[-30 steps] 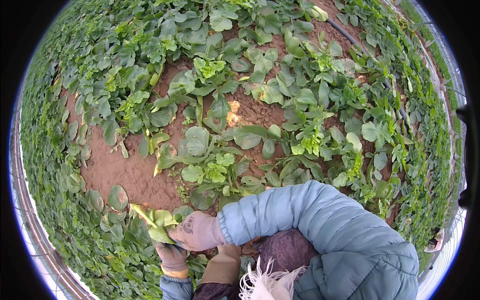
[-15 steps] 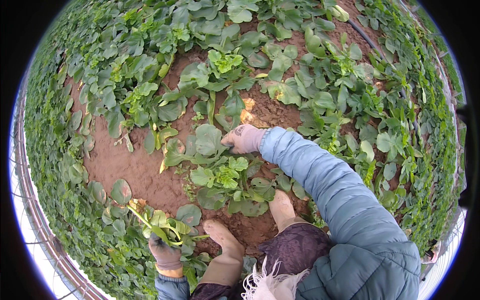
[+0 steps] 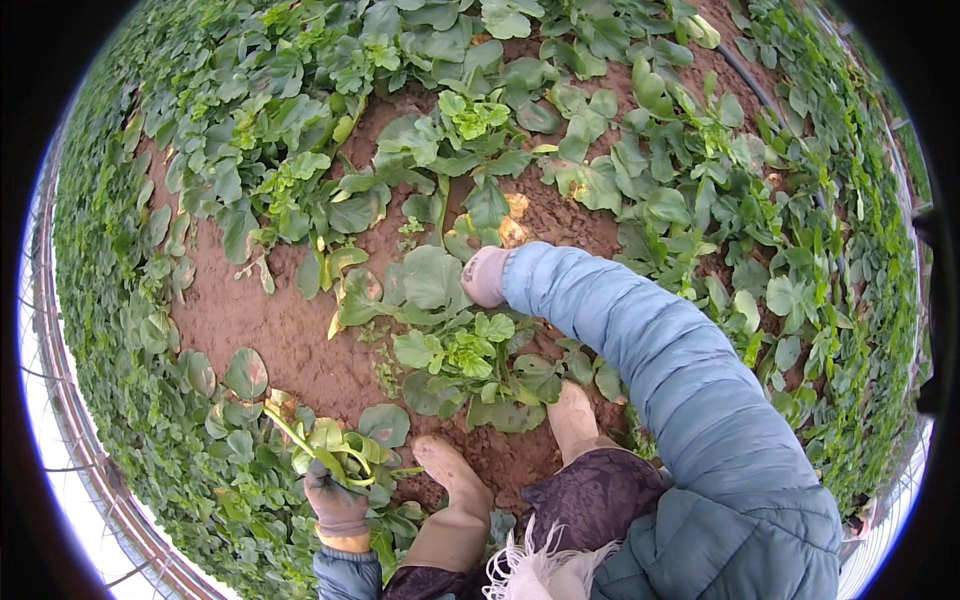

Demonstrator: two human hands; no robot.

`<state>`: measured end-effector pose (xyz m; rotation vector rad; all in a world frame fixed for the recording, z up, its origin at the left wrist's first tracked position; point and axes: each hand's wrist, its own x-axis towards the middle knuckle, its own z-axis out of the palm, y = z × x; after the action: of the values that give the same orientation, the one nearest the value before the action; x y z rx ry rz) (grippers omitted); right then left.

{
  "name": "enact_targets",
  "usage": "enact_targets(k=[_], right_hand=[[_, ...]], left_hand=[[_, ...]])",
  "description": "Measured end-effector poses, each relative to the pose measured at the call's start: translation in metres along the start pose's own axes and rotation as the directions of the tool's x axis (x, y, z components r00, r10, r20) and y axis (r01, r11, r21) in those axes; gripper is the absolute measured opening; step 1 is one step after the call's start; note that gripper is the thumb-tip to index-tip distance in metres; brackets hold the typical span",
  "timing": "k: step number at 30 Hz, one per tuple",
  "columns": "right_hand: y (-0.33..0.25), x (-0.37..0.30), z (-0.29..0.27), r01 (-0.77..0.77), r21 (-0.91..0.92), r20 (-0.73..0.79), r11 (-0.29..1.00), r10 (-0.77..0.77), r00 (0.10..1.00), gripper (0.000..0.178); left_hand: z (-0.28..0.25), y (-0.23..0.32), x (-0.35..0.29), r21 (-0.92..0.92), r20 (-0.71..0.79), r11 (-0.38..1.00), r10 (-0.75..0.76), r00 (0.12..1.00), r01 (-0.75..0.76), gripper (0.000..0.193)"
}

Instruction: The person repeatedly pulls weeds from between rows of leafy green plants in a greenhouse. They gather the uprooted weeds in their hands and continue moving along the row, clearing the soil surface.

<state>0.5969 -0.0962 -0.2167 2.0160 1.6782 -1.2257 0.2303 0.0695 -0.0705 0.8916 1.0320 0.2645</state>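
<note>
My left hand, in a dark-fronted glove, is closed around a bunch of picked leaves with pale green and yellowish stalks, low on the left. My right hand, in a pinkish glove, reaches into a low leafy plant in front of my legs. A broad green leaf of that plant covers its fingers, so I cannot see whether they grip anything.
Brown soil shows between rows of leafy plants. Yellowed leaves lie just beyond my right hand. A black hose runs along the right side. My bare feet stand close to the plant.
My right hand has shifted slightly, and its fingers have gone from partly visible to hidden behind the broad leaf. The left hand still holds its bunch. The whole view has shifted a little.
</note>
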Motion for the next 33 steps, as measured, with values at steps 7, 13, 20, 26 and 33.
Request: enact_targets(k=[7, 13, 20, 26, 33], right_hand=[[0.03, -0.016, -0.015, -0.049, -0.059, -0.099, 0.997, 0.043, 0.994, 0.025], [0.041, -0.033, -0.018, -0.038, -0.093, -0.174, 0.995, 0.021, 0.985, 0.027], [0.005, -0.02, -0.01, 0.079, -0.162, -0.121, 0.984, -0.099, 0.988, 0.026], [-0.008, -0.013, -0.001, 0.087, -0.183, -0.259, 0.979, -0.133, 0.957, 0.017], [0.012, -0.011, 0.006, 0.034, -0.078, -0.42, 0.996, -0.064, 0.905, 0.024]], left_hand=[[0.0, 0.006, -0.001, -0.273, -0.035, 0.96, -0.084, 0.996, 0.071, 0.015], [-0.009, 0.002, 0.005, -0.304, -0.049, 0.941, -0.17, 0.984, 0.148, 0.017], [0.001, 0.001, 0.0, -0.118, -0.052, 0.993, -0.033, 0.998, 0.027, 0.019], [0.008, 0.0, 0.0, 0.068, 0.021, 0.998, 0.012, 1.0, -0.014, 0.016], [0.01, 0.001, -0.002, 0.299, 0.009, 0.946, 0.131, 0.991, -0.128, 0.015]])
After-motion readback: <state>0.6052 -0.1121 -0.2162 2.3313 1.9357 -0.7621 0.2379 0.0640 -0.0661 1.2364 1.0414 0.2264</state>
